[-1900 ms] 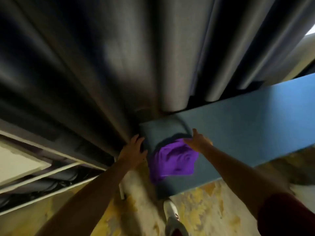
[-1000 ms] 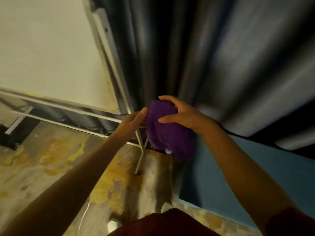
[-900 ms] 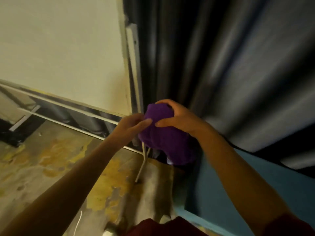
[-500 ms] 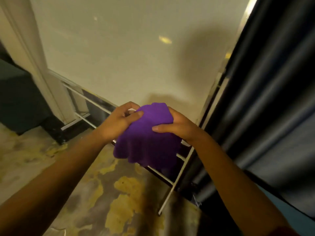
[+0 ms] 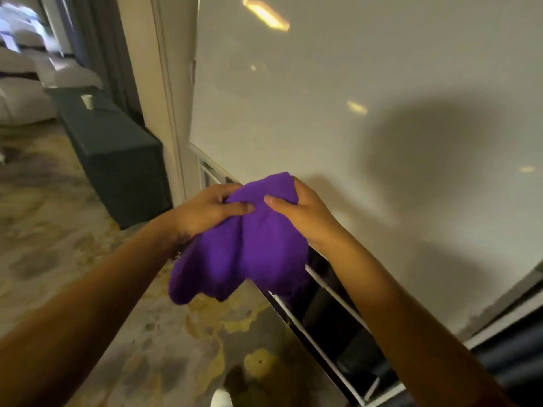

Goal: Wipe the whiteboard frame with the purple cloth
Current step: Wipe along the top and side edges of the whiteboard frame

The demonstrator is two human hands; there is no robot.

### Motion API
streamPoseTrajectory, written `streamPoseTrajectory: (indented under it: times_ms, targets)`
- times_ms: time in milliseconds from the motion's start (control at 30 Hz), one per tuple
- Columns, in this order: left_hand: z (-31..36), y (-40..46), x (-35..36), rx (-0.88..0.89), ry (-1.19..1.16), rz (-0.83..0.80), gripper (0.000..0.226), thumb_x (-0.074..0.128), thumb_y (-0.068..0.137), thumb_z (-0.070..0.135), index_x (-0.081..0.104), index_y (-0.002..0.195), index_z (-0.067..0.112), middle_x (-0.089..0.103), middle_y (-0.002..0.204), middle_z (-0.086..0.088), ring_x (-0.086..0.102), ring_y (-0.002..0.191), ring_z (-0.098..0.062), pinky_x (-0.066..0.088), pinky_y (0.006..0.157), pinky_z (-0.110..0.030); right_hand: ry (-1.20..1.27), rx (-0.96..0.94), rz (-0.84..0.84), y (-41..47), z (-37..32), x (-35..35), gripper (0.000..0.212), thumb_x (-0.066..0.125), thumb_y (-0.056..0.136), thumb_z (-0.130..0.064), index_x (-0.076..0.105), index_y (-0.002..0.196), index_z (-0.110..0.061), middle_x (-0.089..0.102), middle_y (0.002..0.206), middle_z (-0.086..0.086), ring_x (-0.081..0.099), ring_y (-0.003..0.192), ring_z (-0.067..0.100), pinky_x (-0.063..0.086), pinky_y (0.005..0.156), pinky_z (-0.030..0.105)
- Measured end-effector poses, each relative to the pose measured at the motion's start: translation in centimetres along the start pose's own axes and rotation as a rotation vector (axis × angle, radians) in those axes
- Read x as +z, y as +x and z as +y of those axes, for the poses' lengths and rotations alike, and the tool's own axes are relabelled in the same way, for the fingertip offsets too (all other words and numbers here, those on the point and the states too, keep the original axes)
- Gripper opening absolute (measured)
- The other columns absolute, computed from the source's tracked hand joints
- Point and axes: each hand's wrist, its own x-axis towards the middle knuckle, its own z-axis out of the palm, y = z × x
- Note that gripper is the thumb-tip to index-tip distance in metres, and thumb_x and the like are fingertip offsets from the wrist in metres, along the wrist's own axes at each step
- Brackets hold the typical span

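The purple cloth (image 5: 246, 248) hangs bunched in front of me, held by both hands at its top. My left hand (image 5: 205, 212) pinches its left upper edge with thumb and fingers. My right hand (image 5: 302, 212) grips its right upper part, fingers curled behind it. Behind the cloth stands the whiteboard (image 5: 352, 118), its pale surface filling the upper right. The white frame (image 5: 217, 167) runs along the board's lower edge, partly hidden by the cloth, and continues to the lower right. White stand bars (image 5: 317, 339) slope below the board.
A pale pillar (image 5: 158, 92) rises left of the board. A dark low cabinet (image 5: 117, 154) with a white cup (image 5: 87, 101) stands farther left. Patterned yellow-grey carpet (image 5: 88, 259) covers the floor. A dark curtain (image 5: 517, 356) shows at the lower right.
My view swung left from the dark curtain and blue panel to the whiteboard. The cloth was lifted off the blue panel, and both hands now hold it before the board's lower edge.
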Motion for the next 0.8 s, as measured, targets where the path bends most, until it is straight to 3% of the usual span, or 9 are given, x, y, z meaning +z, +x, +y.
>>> streamPoseTrajectory:
  times_ms: [133,233,300,467,567,667,733,800]
  targets:
    - [-2.7,5.3,-6.6,0.005,-0.071,0.029,0.034,0.074,0.093,0.033,0.074,0.126,0.029,0.08,0.12,-0.001,0.078,0.11,-0.024,0.065,0.087,-0.031,-0.02,-0.066,0.064,9.3,0.9,3.2,0.029,0.076,0.081,-0.041,0.066,0.107,-0.032,0.073,0.1,-0.015,0.07,0.088,0.004,0.057,0.071,0.022]
    - [-3.4,9.5,-12.6,0.004,-0.22,0.068,0.049,0.077,0.088,0.036,0.064,0.131,0.052,0.074,0.133,-0.004,0.074,0.119,-0.029,0.064,0.096,-0.043,-0.016,-0.07,0.115,17.9,0.6,5.4,0.034,0.072,0.077,-0.057,0.068,0.1,-0.033,0.073,0.096,-0.014,0.071,0.086,0.005,0.06,0.075,0.028]
    - [-3.4,11.6,-16.4,0.035,-0.253,0.108,0.056,0.079,0.086,0.038,0.056,0.129,0.066,0.075,0.13,-0.008,0.075,0.119,-0.032,0.062,0.1,-0.049,-0.065,-0.058,0.131,22.5,0.2,6.4,0.041,0.066,0.076,-0.066,0.065,0.103,-0.034,0.07,0.098,-0.016,0.068,0.087,0.004,0.059,0.077,0.029]
    - [-2.5,17.6,-26.5,0.186,-0.162,0.224,0.061,0.076,0.088,0.039,0.053,0.138,0.065,0.079,0.113,-0.013,0.077,0.111,-0.03,0.057,0.102,-0.047,-0.163,-0.068,0.107,33.1,-1.5,8.1,0.052,0.07,0.077,-0.061,0.055,0.12,-0.034,0.06,0.108,-0.021,0.062,0.093,0.001,0.05,0.072,0.02]
    - [-2.4,21.9,-31.3,0.189,-0.137,0.18,0.069,0.088,0.075,0.056,0.057,0.136,0.062,0.079,0.119,-0.011,0.076,0.115,-0.03,0.054,0.108,-0.051,-0.123,-0.116,0.129,38.8,-2.7,9.2,0.041,0.072,0.083,-0.049,0.06,0.118,-0.031,0.067,0.111,-0.013,0.066,0.097,0.008,0.057,0.081,0.027]
    - [-3.1,26.2,-34.6,0.103,-0.034,0.042,0.078,0.092,0.066,0.062,0.051,0.133,0.071,0.077,0.125,0.006,0.076,0.115,-0.021,0.062,0.1,-0.045,-0.175,-0.216,0.165,43.7,-4.7,10.4,0.038,0.069,0.086,-0.05,0.059,0.119,-0.033,0.067,0.11,-0.015,0.066,0.096,0.006,0.06,0.077,0.025]
    - [-3.4,28.9,-37.6,0.108,-0.003,-0.065,0.072,0.092,0.07,0.057,0.057,0.132,0.065,0.073,0.132,0.013,0.073,0.121,-0.016,0.062,0.101,-0.038,-0.246,-0.283,0.225,47.4,-6.0,11.4,0.04,0.069,0.087,-0.048,0.058,0.122,-0.031,0.066,0.113,-0.014,0.065,0.097,0.006,0.059,0.075,0.022]
    - [-3.9,31.7,-41.5,0.152,0.026,-0.14,0.056,0.088,0.079,0.051,0.067,0.13,0.051,0.073,0.132,0.009,0.072,0.122,-0.016,0.061,0.1,-0.03,-0.278,-0.316,0.279,51.6,-7.0,12.8,0.042,0.07,0.088,-0.045,0.058,0.124,-0.028,0.066,0.114,-0.011,0.066,0.097,0.007,0.06,0.077,0.025]
